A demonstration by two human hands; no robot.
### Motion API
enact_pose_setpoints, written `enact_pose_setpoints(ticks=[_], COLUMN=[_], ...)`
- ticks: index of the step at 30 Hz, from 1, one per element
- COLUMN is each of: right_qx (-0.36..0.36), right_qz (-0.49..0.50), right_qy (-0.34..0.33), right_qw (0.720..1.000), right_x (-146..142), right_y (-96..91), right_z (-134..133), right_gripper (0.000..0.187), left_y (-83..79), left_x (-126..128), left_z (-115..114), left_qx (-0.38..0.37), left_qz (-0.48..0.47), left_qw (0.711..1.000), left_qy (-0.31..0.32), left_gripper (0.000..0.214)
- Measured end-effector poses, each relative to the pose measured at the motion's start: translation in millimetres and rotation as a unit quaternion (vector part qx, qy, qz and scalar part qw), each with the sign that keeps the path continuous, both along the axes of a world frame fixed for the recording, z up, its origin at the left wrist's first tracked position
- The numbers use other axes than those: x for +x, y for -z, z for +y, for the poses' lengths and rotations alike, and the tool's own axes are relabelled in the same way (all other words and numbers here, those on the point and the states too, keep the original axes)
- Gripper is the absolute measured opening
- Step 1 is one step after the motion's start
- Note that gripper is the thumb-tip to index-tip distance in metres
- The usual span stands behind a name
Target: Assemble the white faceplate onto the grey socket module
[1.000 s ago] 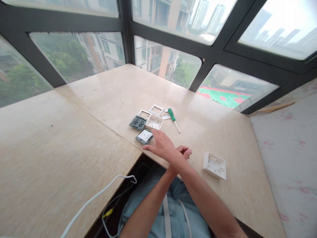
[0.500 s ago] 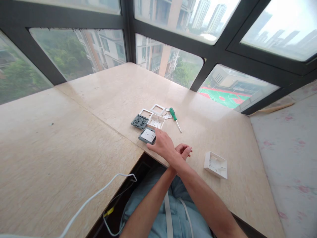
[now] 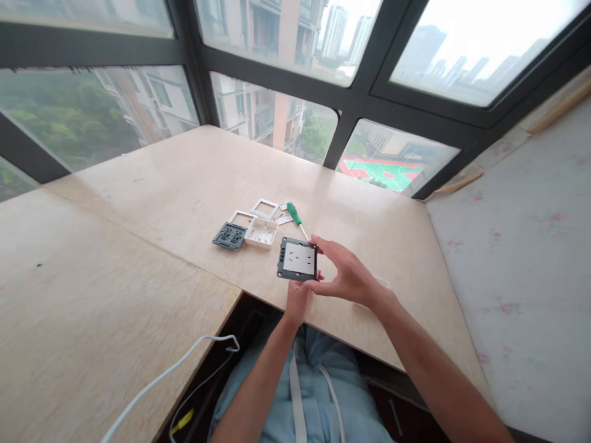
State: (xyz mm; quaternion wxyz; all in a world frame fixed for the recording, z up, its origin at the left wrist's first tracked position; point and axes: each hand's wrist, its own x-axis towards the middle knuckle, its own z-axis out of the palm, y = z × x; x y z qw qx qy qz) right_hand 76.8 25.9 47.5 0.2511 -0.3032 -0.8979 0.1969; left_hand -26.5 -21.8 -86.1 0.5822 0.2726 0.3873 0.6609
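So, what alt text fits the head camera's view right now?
A person's right hand holds a white socket with dark edges, the left hand at its lower edge, above a pale tabletop. Beyond lie a dark piece, a white box, white frames and a green-handled screwdriver.

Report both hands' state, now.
Left hand: at the underside of the socket module, partly hidden; grip cannot be told.
Right hand: holding the socket module's edge.

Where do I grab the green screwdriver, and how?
Probably best by its fat green handle, coming down from above on its right side. It's lying down on the table, with small white plates close along the handle's left. The handle is thicker than the skinny shaft, whose tip seems hidden behind the right hand.
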Motion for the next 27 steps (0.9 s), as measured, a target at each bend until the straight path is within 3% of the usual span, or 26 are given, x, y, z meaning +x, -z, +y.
enact_pose_setpoints(ticks=[6, 10, 13, 19, 23, 27], right_qx=[0.043, 0.059, 0.063, 0.042, 0.015, -0.023], right_qz=[-0.019, -0.038, -0.057, -0.071, -0.045, -0.002], right_qy=[-0.01, -0.026, -0.036, -0.019, 0.006, 0.085], right_qw=[0.999, 0.997, 0.996, 0.996, 0.999, 0.996], right_x=[69.8, 106.0, 128.1, 162.3, 174.9, 176.2], right_y=[-12.9, -12.3, -9.2, 0.3, 7.0, 18.2], right_z=[-5.6, -8.3, -10.8, -18.9, -27.3, -41.9], right_gripper=[0.094, 0.097, 0.099, 0.1, 0.096, 0.097], left_y=[-15.6, -37.2, -52.0, -63.6, -64.9, -66.4], left_x=[-8.6, -4.1, 10.8, 45.4, 63.9, 81.7], left_z=[-3.4, -9.3, -12.1, -11.0, -12.2, -16.0], left_qx=[-0.046, -0.063, -0.064, -0.092, -0.094, -0.105], left_qz=[-0.115, -0.17, -0.137, -0.032, -0.038, -0.062], left_qw=[0.992, 0.975, 0.973, 0.981, 0.984, 0.986], left_qy=[0.012, 0.128, 0.173, 0.165, 0.149, 0.116], left_gripper=[0.04, 0.049, 0.051, 0.048, 0.048, 0.046])
